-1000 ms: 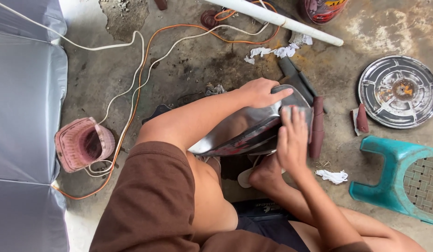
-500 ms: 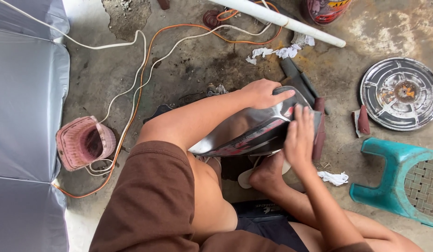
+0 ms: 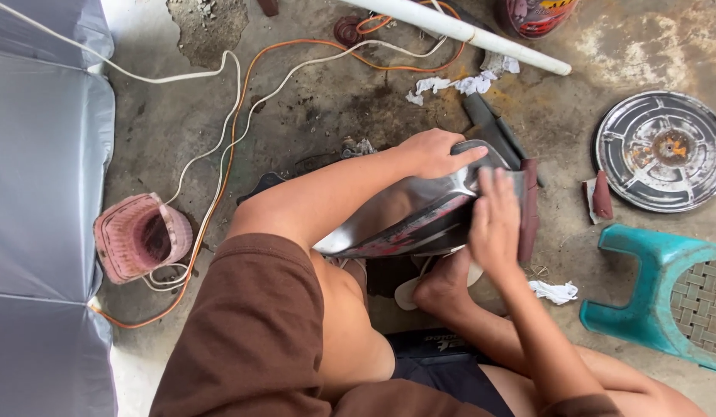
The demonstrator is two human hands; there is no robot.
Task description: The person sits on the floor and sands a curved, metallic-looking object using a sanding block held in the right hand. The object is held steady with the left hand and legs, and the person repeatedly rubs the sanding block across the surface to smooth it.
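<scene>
Left hand [image 3: 434, 152] grips top of shiny metal part [image 3: 420, 220]. Right hand [image 3: 495, 220], fingers flat, has slid lower along it since a moment ago; rubbing goes on.

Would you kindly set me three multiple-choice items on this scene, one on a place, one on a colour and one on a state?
1. Where does the round metal disc lie?
A. on the concrete floor, at the right of the view
B. on the stool
C. inside the basket

2. What colour is the plastic stool?
A. red
B. teal
C. yellow

3. How does the right hand meet the shiny curved metal panel?
A. clenched in a fist above it
B. hanging clear of it
C. laid flat on it, fingers spread

Answers: 1 A, the disc rests on bare concrete beyond the stool. 2 B, its legs and rim are teal. 3 C, the palm lies on the panel while the left hand grips its far edge.
</scene>
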